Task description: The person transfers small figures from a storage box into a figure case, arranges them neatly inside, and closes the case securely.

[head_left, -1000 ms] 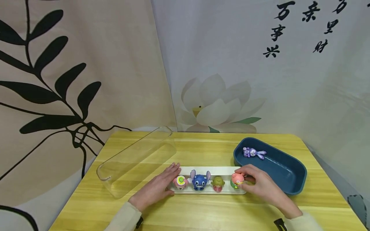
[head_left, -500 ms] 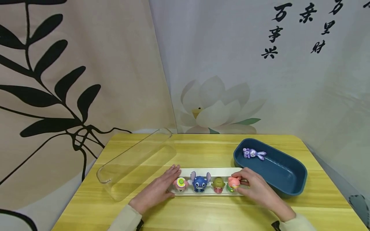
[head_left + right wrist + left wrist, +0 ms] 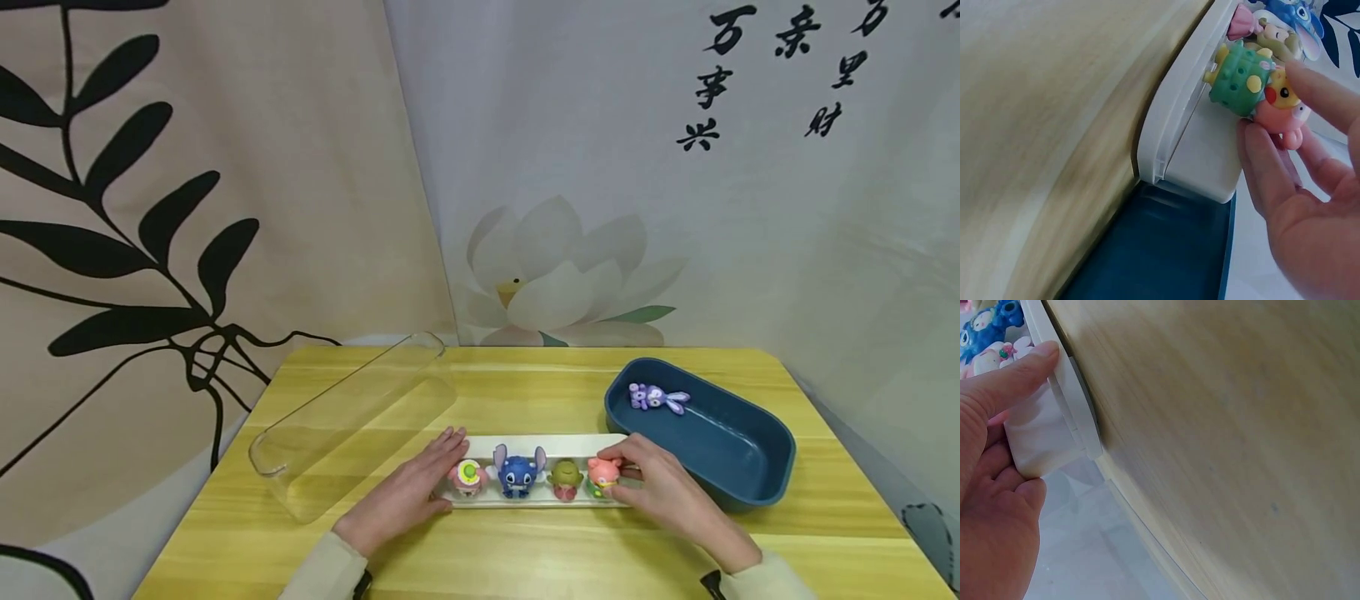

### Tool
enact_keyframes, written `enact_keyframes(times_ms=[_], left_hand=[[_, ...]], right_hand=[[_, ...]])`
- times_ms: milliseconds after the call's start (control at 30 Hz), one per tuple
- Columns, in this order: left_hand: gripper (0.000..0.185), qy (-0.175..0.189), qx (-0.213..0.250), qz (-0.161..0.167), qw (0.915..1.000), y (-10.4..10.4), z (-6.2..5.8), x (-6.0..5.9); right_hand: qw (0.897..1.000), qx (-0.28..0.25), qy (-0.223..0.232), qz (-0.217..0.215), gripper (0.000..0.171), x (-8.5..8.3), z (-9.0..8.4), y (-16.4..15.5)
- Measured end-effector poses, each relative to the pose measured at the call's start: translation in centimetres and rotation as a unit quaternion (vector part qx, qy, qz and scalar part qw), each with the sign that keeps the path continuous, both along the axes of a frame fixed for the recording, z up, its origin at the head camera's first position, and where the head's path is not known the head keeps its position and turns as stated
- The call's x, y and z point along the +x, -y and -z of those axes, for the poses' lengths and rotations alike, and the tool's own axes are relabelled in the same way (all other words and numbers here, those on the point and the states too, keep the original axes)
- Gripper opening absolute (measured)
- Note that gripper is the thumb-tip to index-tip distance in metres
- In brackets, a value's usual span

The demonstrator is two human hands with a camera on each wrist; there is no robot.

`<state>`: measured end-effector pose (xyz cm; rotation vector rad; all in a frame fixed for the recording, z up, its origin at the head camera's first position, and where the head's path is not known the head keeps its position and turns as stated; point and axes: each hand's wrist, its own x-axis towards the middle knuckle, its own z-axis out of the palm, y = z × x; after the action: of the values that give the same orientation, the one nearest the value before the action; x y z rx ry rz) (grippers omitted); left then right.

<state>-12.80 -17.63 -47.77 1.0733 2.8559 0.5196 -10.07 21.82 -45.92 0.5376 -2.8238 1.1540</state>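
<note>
A long white display base point(image 3: 517, 502) holds a row of small toy figurines. My left hand point(image 3: 414, 492) grips the left end of the base, its thumb point(image 3: 1029, 369) over the front edge and the fingers behind. Beside it sits a pink figurine with a yellow-green swirl point(image 3: 468, 475). A blue long-eared figurine point(image 3: 517, 472) and an olive-headed figurine point(image 3: 566, 478) follow to the right. My right hand point(image 3: 663, 483) pinches a figurine with a pink hood and green body point(image 3: 1241, 81) upright at the base's right part, close to the olive-headed one.
A dark blue tray point(image 3: 772, 467) stands to the right, partly behind my right hand, with a purple long-eared figurine point(image 3: 658, 398) lying in it. On the left, a clear plastic cover point(image 3: 352, 425) rests on the wooden table point(image 3: 525, 550). Printed cloth hangs behind.
My right hand has shifted left with the pink-and-green figurine, bringing it closer to the olive-headed one. The left hand has kept its hold on the base.
</note>
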Motion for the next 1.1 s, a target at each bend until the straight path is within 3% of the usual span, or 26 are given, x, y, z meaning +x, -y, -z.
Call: enact_keyframes(times_ms=[400, 633, 1100], left_hand=[[0.090, 0.002, 0.001, -0.005, 1.0000, 0.0, -0.1, -0.1], [0.089, 0.005, 0.004, -0.007, 1.0000, 0.0, -0.2, -0.1], [0.090, 0.004, 0.005, -0.006, 1.0000, 0.0, 0.0, 0.0]], right_hand=[[1.000, -0.011, 0.006, -0.018, 0.043, -0.2, -0.9, -0.4], [0.999, -0.034, -0.006, 0.036, 0.053, -0.2, -2.4, -1.6], [0.994, -0.005, -0.020, 0.108, 0.055, -0.4, -4.6, -5.2]])
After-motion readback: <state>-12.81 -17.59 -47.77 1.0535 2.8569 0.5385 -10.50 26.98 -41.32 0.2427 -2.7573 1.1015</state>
